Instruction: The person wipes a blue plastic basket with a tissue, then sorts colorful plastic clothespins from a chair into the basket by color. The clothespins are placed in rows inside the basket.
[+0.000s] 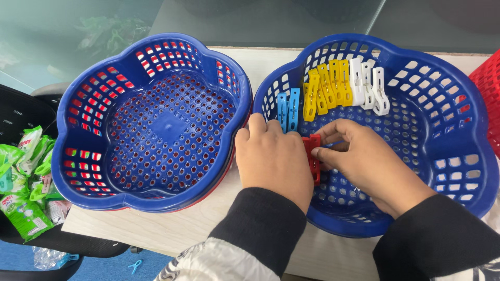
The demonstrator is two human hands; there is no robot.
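Head view: left hand [273, 158] curled, fingers closed over rim of right blue basket [453, 99], touching red clips [314, 156]. Right hand [367, 164] pinched same red clips between thumb and fingertips. Red clips sat between both hands, on basket rim at left side. Blue clips [288, 109], yellow clips [327, 87], white clips [369, 86] clamped along rim just beyond. Empty blue basket [156, 122] to left on table [156, 229]. Green packets [26, 177] far left, red basket [489, 83] at right edge.

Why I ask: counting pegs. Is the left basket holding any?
No, the left basket shows only its bare perforated floor; the pegs sit on the right basket.
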